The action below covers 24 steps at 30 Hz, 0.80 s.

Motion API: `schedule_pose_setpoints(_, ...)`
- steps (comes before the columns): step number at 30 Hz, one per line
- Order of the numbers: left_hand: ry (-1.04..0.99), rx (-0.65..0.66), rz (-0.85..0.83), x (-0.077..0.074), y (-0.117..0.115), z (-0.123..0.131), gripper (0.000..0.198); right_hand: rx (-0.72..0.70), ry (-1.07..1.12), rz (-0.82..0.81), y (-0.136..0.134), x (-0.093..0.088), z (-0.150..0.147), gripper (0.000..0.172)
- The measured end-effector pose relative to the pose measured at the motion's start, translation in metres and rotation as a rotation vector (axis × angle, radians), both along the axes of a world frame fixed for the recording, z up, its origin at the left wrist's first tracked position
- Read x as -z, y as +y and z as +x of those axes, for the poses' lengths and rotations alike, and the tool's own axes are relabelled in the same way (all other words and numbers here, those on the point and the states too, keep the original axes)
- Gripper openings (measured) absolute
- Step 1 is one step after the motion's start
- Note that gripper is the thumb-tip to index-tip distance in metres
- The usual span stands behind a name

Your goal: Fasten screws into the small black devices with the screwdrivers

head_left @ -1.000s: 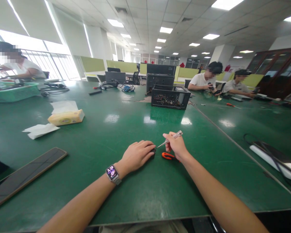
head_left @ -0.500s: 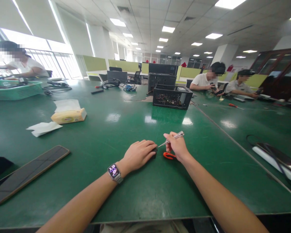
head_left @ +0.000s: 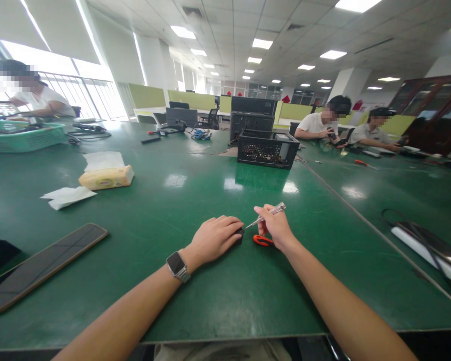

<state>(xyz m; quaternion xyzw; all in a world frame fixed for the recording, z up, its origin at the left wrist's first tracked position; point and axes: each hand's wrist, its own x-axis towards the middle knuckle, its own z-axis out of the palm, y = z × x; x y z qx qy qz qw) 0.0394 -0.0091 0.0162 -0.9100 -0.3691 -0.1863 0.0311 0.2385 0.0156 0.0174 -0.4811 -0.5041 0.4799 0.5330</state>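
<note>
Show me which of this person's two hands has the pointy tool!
The right hand: it grips a clear-handled pointy tool. The left hand, with a watch on its wrist, holds a small black object instead.

the left grip (head_left: pixel 217 236) hides much of a black object (head_left: pixel 241 233); left edge crops green basket (head_left: pixel 26 139).

Left hand (head_left: pixel 217 237) pinched small dark object (head_left: pixel 241 235), mostly hidden beneath fingers. Right hand (head_left: pixel 273 228) gripped clear-handled screwdriver (head_left: pixel 279 206), shaft slanting down toward left fingertips; whether tip touched object, too small to tell. Orange handle (head_left: pixel 261 240) lay on green table (head_left: pixel 225 306) just beside right fingers. Black metal case (head_left: pixel 263 152) stood well beyond both hands' fingers; yellow tissue pack (head_left: pixel 107 178) sat beyond, left of left fingers.
</note>
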Motion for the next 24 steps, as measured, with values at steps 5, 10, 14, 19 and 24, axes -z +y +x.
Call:
schedule_pose_setpoints(5, -0.004, 0.003, -0.003, 0.0009, 0.0007, -0.0008, 0.033, 0.006, -0.033, 0.055, -0.003, -0.0026, -0.0019, 0.038)
schedule_pose_setpoints(10, -0.006, 0.011, 0.005, 0.0016, 0.0011, -0.0017, 0.033, 0.053, -0.083, 0.068, -0.0031, -0.006, 0.0007, 0.04)
schedule_pose_setpoints(14, 0.007, 0.008, 0.003, 0.0011, 0.0012, -0.0014, 0.032, 0.044, -0.07, 0.063, -0.0023, -0.0056, 0.0016, 0.04)
schedule_pose_setpoints(19, 0.03, 0.005, 0.01, 0.0014, 0.0016, -0.0011, 0.032, 0.018, -0.055, 0.075, -0.0039, -0.0038, -0.0015, 0.04)
schedule_pose_setpoints(24, 0.03, 0.01, 0.019, 0.002, 0.0013, -0.0017, 0.033, 0.027, -0.072, 0.084, -0.0053, -0.0044, -0.0021, 0.041)
